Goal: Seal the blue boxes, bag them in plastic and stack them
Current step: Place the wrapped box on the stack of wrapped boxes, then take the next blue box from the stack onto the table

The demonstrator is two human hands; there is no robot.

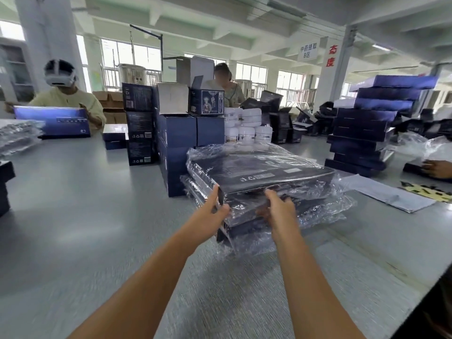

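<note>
Your forearms reach out over the grey table (73, 192) to a stack of bagged blue boxes (264, 172) in mid-table. Left hand (215, 206) pinches the near-left corner of the top box, thumb on top, fingers under the edge. Right hand (278, 206) lies curled on the near edge over the plastic (325, 206); whether it actually grips the box cannot be told.

Risk, as judged: slick film lets the top box slide off the lower ones, and loose plastic bunched on the right may snag or tear if dragged. Both wrists are level, palms facing inward.
</note>
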